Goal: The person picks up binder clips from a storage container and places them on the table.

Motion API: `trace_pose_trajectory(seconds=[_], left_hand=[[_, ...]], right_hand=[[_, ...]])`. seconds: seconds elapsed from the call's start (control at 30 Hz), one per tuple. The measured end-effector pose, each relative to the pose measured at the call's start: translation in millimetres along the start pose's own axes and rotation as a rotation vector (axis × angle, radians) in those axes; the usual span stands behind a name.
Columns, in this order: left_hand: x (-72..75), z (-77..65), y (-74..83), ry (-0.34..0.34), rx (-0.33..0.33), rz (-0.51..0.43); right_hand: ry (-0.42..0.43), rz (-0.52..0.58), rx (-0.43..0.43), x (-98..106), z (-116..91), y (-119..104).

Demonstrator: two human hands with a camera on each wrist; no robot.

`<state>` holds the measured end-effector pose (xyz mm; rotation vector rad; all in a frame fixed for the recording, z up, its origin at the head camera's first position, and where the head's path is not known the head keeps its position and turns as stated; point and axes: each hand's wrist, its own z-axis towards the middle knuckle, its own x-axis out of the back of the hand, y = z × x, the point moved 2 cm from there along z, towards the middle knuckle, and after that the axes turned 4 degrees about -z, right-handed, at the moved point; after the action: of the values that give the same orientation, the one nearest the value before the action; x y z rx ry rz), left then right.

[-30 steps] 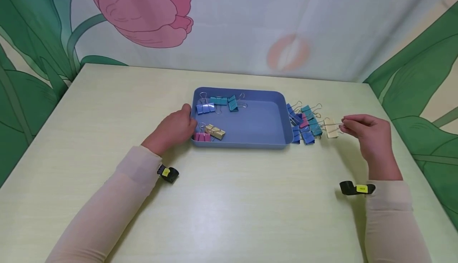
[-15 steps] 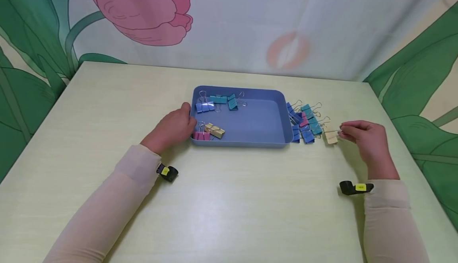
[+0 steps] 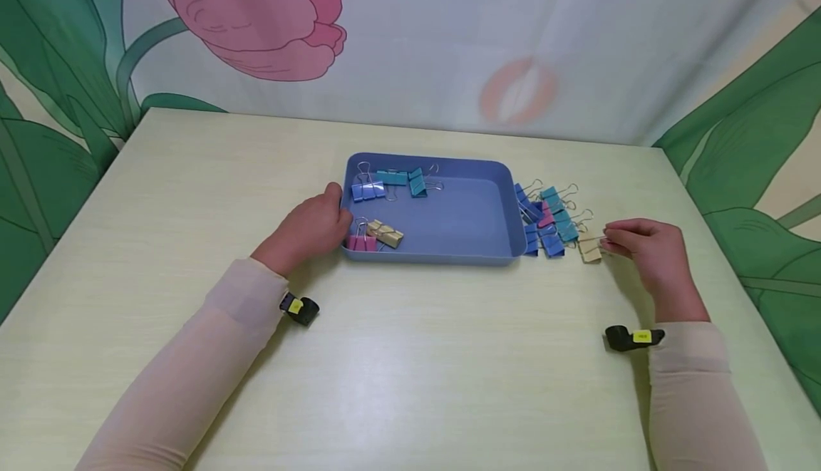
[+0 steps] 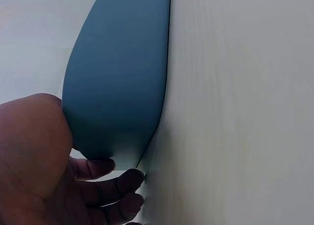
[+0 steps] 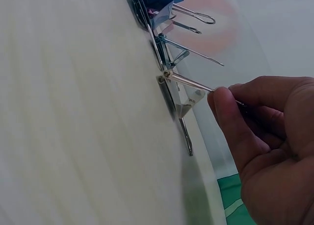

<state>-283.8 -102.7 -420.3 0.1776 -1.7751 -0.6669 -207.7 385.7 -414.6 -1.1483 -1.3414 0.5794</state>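
Note:
At its left end, the blue tray (image 3: 462, 221) is gripped by my left hand (image 3: 312, 227). The left wrist view shows the thumb side against the tray wall (image 4: 117, 78) and curled fingers (image 4: 115, 188) by its corner. My right hand (image 3: 654, 250) pinches one wire handle of a pale yellow binder clip (image 3: 589, 248) between thumb and fingertips. That clip is at the right end of a pile of blue, teal and pink binder clips (image 3: 551, 221). In the right wrist view its other handle (image 5: 186, 137) lies low, close to the table.
Inside the tray are two teal binder clips (image 3: 392, 178), a shiny blue one (image 3: 368, 192), a pink one (image 3: 362, 244) and a gold one (image 3: 386, 234). The pile is beside the tray's right wall. Behind the pale table (image 3: 398, 357) hangs a flower-printed curtain (image 3: 417, 43).
My right hand has moved slightly left and toward me, and the pale yellow binder clip has shifted toward me with it. The left hand and tray have stayed put.

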Motion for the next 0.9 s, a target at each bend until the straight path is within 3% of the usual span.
trace_pose_trajectory(seconds=[0.3, 0.67, 0.9], left_hand=[[1.2, -2.2, 1.6, -0.006, 0.008, -0.004], [0.7, -1.0, 0.8, -0.004, 0.010, -0.010], [-0.3, -0.7, 0.0, -0.002, 0.005, -0.016]], right_hand=[[-0.005, -0.040, -0.012, -2.1, 1.0, -1.7], [0.007, -0.007, 0.015, -4.1, -0.2, -0.8], [0.036, -0.116, 0.038, -1.9, 0.7, 1.3]])
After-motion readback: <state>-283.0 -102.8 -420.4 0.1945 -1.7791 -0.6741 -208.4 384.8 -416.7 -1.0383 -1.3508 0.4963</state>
